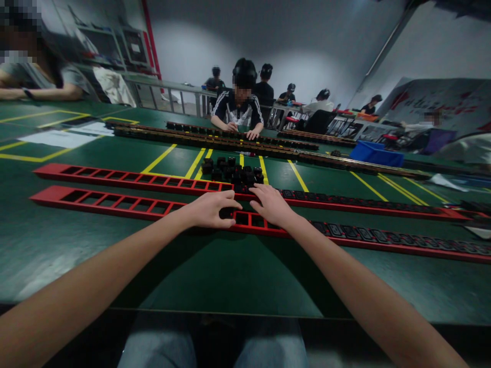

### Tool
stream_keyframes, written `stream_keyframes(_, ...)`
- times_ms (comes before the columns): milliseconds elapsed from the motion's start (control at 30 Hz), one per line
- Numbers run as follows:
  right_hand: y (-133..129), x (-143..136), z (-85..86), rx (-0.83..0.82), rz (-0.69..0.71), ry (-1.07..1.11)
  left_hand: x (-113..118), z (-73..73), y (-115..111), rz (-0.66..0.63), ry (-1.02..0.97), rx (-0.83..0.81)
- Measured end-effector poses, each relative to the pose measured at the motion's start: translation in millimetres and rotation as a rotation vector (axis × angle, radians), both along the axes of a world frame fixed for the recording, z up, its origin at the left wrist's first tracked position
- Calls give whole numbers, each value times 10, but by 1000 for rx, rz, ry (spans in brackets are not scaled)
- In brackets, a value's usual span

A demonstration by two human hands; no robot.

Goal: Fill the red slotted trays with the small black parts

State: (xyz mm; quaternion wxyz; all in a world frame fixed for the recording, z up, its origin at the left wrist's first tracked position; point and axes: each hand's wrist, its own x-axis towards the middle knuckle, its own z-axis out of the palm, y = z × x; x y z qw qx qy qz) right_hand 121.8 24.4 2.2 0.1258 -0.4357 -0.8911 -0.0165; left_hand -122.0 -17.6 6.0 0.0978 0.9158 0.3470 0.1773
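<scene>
Head view, and you've got both hands together at the middle of the frame. Your left hand (213,208) is spread, thumb parted from the fingers around a dark patch; whether that's a block or just a slot, I can't tell, but no pinch shows. Your right hand (273,204) is loosely spread too, palm down, fingertips up at the far red frame (51,172), its wrist side crossing the near red frame (49,196). Contact at those fingertips is too small to call.

Both frames run side by side on the green worktop (230,276), slots open toward the left, a row of black inserts (366,234) sitting in the near one at the right. Just beyond your fingers, centre frame, there's the pile of loose black blocks (238,174).

By the look of it, you're at the slot-filling step, around where the open cells meet the filled ones. I'd judge the next move calls for a light, exact touch: one block squared to its cell, the other hand steadying the rail. Across the worktop, upper centre, a co-worker (240,107) leans over long dark tracks (215,138).
</scene>
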Motion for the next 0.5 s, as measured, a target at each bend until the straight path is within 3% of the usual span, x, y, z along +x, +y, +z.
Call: stream_keyframes(500, 0, 7, -8, 11, 6, 3, -10, -4, 13, 2, 86, -19)
